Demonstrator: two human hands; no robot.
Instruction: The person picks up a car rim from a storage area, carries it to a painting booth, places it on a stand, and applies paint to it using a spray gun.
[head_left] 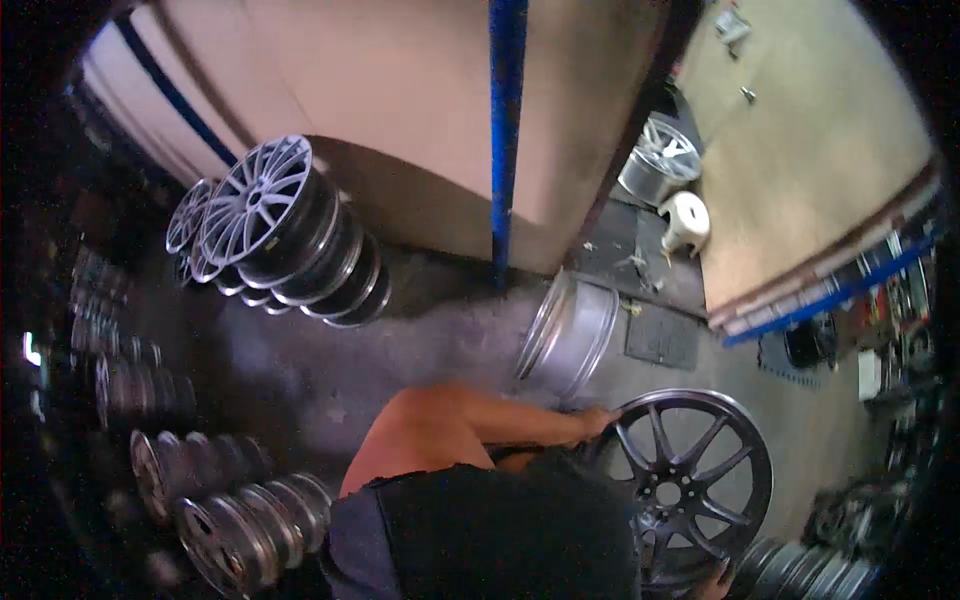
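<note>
A dark grey multi-spoke wheel rim [668,467] without a tyre is at the lower right, its spoked face toward me. My left hand [597,424] is closed on its upper left edge, the bent left arm reaching across from the left. At the bottom edge of the wheel rim, my right hand [717,581] is partly visible and holds the lip; most of that arm is hidden. Just beyond my left hand, a silver wheel rim [572,335] stands on its tread on the floor, apart from the dark one.
Stacked silver wheel rims [300,240] stand at the left against a tan panel [400,90]. More stacked rims [250,530] are at the lower left. A blue post [504,130] rises ahead. A white stool [686,222] and another rim [662,160] are at the far right.
</note>
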